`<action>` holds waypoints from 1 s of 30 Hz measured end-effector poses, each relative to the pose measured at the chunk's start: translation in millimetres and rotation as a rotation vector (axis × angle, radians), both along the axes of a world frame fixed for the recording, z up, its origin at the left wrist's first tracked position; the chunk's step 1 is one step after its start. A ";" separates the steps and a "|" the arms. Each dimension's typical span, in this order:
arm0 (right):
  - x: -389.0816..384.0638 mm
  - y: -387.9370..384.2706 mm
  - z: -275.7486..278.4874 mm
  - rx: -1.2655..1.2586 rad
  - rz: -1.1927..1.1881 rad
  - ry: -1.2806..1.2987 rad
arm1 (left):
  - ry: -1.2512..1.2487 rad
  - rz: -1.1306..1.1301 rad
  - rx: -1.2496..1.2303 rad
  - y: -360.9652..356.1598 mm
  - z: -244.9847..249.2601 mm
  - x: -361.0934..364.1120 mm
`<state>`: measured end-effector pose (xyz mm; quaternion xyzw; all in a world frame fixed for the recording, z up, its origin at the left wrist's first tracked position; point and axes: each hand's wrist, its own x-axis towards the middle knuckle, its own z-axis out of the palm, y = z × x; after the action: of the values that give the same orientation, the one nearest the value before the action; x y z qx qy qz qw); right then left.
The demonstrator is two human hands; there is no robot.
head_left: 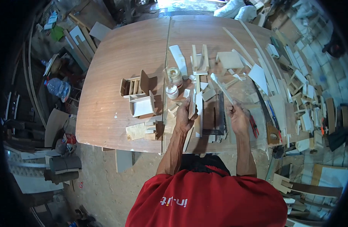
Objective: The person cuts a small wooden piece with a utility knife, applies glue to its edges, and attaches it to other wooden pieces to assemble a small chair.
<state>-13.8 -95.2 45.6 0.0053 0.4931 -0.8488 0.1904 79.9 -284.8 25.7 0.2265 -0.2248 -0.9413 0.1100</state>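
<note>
My left hand point(186, 115) is closed around a small flat wooden piece point(192, 107), held upright on edge above the table. In my right hand point(238, 115) is a thin brush point(222, 88), its white-coated tip pointing up and to the left, apart from the wooden piece. Left of the brush stand an open jar point(174, 76) and a smaller white pot point(172, 92). A black metal square point(221, 113) lies on the table between my hands, partly among wood strips.
Small wooden assemblies point(135, 86) stand on the brown table point(124, 49) at left, and a little stool-like piece point(230, 60) at the back. A handsaw point(272, 133), red-handled pliers point(253, 126) and long strips lie at right. Offcuts point(306, 94) are heaped beyond the right edge.
</note>
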 end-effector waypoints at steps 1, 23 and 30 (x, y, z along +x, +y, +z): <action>5.3 6.0 -5.2 -0.078 0.032 -0.055 | 0.016 -0.025 -0.016 2.6 -0.1 -3.0; 26.8 70.6 2.2 0.552 -0.122 0.715 | 0.081 -0.283 -0.130 65.6 22.4 -31.9; 24.8 76.2 5.2 0.545 -0.145 0.786 | 0.013 -0.277 -0.138 75.6 22.6 -35.4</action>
<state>11.0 -19.0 50.8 -0.2317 0.7306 -0.6375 -0.0782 44.5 -209.3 48.3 0.1793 -0.3173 -0.9312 -0.0044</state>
